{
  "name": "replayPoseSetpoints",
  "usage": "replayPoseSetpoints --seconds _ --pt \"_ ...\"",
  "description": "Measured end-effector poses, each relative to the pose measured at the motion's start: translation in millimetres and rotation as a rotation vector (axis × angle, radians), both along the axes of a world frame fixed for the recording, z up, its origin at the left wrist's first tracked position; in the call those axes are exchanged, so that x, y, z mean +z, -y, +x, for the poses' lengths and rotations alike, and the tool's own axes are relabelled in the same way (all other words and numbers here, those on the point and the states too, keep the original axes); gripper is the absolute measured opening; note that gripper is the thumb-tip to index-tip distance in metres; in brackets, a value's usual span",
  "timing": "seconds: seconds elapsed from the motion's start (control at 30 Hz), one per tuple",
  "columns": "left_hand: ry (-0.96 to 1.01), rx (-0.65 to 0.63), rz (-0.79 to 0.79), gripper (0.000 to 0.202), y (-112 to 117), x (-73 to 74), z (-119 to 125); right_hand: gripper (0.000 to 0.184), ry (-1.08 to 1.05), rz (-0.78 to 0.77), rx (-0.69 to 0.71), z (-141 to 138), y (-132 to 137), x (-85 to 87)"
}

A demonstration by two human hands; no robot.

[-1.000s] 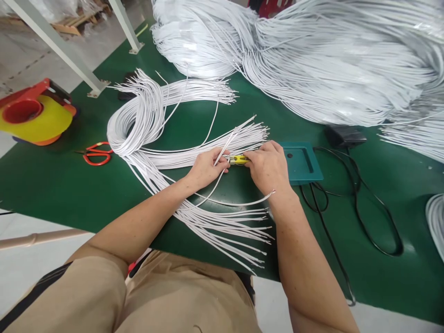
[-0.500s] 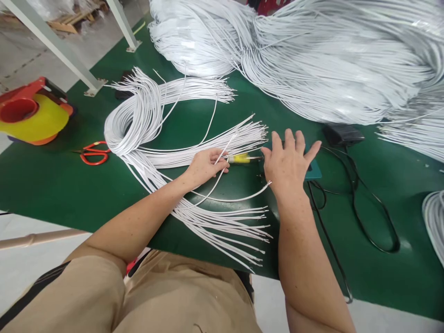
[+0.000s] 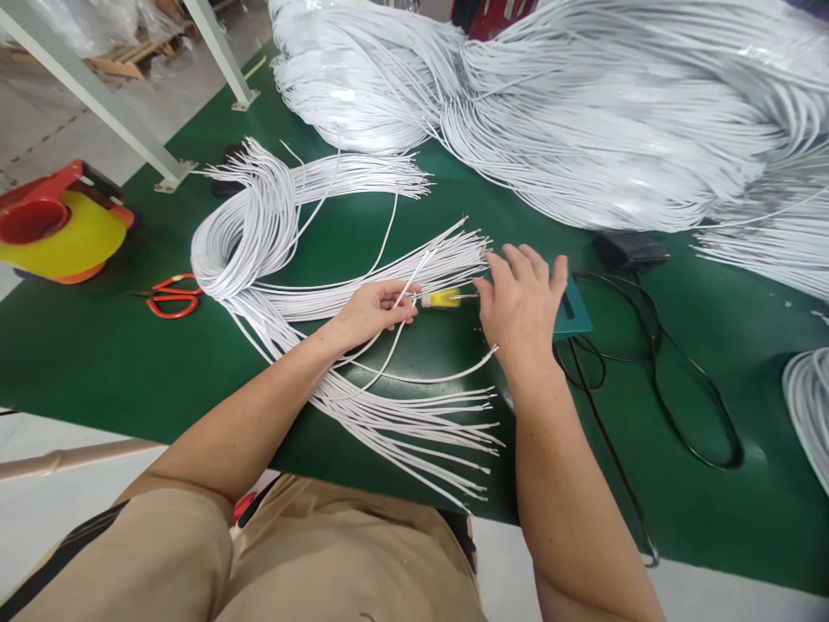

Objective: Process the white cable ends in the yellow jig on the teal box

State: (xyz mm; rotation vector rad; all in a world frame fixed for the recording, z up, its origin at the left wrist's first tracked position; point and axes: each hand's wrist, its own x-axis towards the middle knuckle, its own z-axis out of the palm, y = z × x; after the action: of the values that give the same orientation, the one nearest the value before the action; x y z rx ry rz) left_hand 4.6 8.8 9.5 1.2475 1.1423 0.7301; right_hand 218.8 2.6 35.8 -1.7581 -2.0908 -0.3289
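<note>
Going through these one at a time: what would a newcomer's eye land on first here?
Probably the huge pile of white cables along the far side of the green table. Next, the small yellow piece between the left hand, which holds a white cable, and the right hand. Red-handled scissors stand out at the left.

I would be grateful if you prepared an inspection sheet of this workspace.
Surface: green table, shiny in places.
Job's things: white wire; yellow tool by the left fingertips, contact unclear; wire bundle behind.
Clutter: red-handled scissors and tape dispenser at left; black box at right.
Hands: left hand pinches the white wire; right hand open, partly covering the teal tray.
Cables: black cable looped loosely at right.
Surroundings: wooden pallet beyond the table, far left.
</note>
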Motion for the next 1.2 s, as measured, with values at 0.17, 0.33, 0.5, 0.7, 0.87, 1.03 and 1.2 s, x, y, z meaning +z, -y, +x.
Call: replayPoseSetpoints --seconds 0.17,0.33,0.5,0.7,0.87,1.03,1.2 --pt "0.096 0.020 0.002 0.046 0.7 1.9 0.3 0.031 -0.199 -0.110 0.274 -23.4 5.6 2.1" --pt "0.215 -0.070 0.069 0.044 2.2 4.9 -1.5 0.024 -0.532 -0.178 0.272 -35.2 8.2 -4.8" --pt "0.233 -0.091 0.080 0.043 5.4 9.6 -0.3 0.017 -0.868 -0.335 0.205 -37.8 9.0 0.8" --pt "0.263 -0.082 0.063 0.043 7.5 11.3 1.0 0.021 -1.204 -0.567 0.150 -41.0 9.5 7.7" --pt "0.376 -0.052 -0.018 0.046 7.9 8.1 2.5 0.018 -1.178 -0.644 0.174 -41.0 10.9 11.5" --pt "0.500 -0.032 -0.126 0.035 6.5 9.7 3.1 0.016 -1.184 -0.765 0.212 -38.7 13.1 16.4" --pt "0.574 -0.016 -0.137 0.032 4.8 12.4 1.4 0.014 -1.222 -0.740 0.194 -39.9 14.9 17.6"
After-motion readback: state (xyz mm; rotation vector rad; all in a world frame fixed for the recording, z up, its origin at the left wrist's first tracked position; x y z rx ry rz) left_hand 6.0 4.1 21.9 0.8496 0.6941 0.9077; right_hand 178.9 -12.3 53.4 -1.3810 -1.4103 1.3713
